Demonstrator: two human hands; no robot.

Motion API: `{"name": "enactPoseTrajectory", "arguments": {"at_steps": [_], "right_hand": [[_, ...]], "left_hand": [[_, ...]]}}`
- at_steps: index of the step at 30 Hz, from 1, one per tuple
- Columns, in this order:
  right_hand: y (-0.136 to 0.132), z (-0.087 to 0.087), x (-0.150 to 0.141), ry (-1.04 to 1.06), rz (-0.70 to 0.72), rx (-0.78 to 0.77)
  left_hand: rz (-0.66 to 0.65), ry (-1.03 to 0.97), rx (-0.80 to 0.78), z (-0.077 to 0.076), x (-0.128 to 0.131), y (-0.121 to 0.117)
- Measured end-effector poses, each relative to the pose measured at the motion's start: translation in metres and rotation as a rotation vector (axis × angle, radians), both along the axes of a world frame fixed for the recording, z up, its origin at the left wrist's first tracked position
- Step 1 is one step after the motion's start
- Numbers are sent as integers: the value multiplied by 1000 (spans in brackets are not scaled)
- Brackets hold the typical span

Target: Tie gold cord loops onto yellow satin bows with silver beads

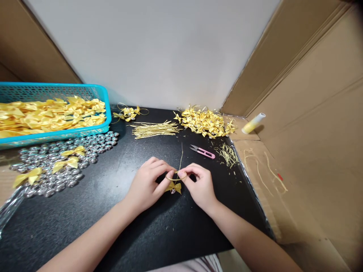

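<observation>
Between my two hands is a gold cord (178, 179) bent into a loop, with one thin end sticking up toward the back. My left hand (150, 181) pinches the loop's left side between thumb and fingertips. On the other side, my right hand (200, 183) pinches the cord in the same way, the two sets of fingertips almost meeting. A yellow ribbon bow (176, 187) with a small silver bead (173, 191) hangs from the loop just below the fingers, over the black table (159, 234). Exactly how the cord crosses under the fingertips is hidden.
A blue basket (109, 113) of yellow bows stands back left, with silver beads (96, 145) spread before it. Behind my hands lie cut gold cords (154, 129) and a heap of finished bows (208, 122). Pink thread snips (202, 152) and cord scraps (228, 155) lie right.
</observation>
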State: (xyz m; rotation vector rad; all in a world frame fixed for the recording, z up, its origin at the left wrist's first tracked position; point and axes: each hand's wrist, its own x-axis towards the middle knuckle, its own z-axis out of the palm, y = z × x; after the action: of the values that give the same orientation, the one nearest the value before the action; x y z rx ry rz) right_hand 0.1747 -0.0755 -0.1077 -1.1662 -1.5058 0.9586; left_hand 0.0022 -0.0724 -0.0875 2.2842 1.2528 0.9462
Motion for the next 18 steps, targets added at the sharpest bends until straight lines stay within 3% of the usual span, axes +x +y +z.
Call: {"name": "enactPoseTrajectory", "arguments": {"at_steps": [18], "right_hand": [[0,0,0,37,-24,-12]], "left_hand": [[-39,-20,16,2,2,-2]]}}
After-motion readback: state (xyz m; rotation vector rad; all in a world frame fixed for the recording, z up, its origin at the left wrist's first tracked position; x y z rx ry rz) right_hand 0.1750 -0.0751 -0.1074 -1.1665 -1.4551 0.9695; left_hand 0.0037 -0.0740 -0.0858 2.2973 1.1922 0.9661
